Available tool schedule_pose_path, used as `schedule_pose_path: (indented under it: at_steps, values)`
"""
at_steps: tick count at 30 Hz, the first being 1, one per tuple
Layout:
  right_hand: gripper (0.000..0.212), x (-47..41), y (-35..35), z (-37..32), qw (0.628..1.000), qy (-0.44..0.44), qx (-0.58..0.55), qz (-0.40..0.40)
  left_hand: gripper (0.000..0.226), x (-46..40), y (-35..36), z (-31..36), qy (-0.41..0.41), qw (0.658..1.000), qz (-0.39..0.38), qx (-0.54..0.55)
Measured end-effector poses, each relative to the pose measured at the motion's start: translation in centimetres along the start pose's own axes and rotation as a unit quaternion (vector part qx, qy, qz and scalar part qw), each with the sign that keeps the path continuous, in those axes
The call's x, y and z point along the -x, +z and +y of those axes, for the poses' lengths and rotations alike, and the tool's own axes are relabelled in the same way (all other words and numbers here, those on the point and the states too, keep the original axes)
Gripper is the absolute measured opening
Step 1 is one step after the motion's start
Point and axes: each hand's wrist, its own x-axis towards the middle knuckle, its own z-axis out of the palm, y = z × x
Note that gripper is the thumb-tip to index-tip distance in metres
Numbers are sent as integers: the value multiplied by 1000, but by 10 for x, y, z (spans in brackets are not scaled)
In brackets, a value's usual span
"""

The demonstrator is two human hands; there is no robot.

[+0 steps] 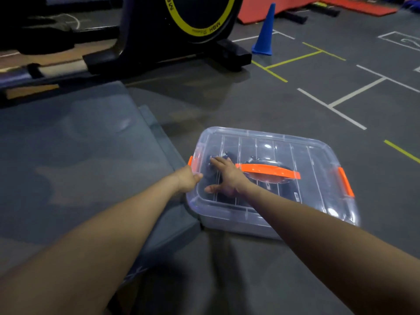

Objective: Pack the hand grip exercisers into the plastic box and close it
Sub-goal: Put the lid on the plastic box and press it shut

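Note:
A clear plastic box (318, 178) with its lid on lies on the grey floor. The lid has an orange handle (268, 170) on top and orange latches, one at the left end (190, 160) and one at the right end (346, 181). Dark hand grip exercisers (263, 161) show through the lid. My right hand (223, 176) lies flat on the lid's left part, fingers spread. My left hand (187, 179) is at the box's left end by the orange latch, its fingers hidden behind the hand.
A grey mat (79, 167) lies left of the box, touching it. An exercise bike (181, 30) with a yellow-ringed wheel stands behind. A blue cone (264, 30) stands on the floor farther back, among white and yellow floor lines.

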Motion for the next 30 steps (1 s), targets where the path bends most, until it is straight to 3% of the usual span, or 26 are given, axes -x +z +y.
schedule_pose_path:
  at_steps: [3, 7, 15, 20, 24, 30]
  values:
    - [99, 0, -1, 0, 1000, 3, -5, -5, 37, -1, 1, -1, -6, 998, -13, 66]
    - [98, 1, -1, 0, 1000, 5, -16, -9, 18, 0, -1, 0, -22, 991, 32, 129]
    - [97, 1, -1, 1, 1000, 5, -15, -14, 44, -2, 4, -12, -33, 983, 106, 144]
    - [97, 2, -2, 1, 1000, 3, -14, -16, 49, 10, 0, -3, -9, 983, 123, 139]
    - [97, 2, -2, 1, 1000, 3, -15, -16, 77, 11, -1, 1, 34, 981, 125, 146]
    - [96, 2, -2, 0, 1000, 3, -11, -18, 76, 12, 0, 0, 48, 984, 130, 109]
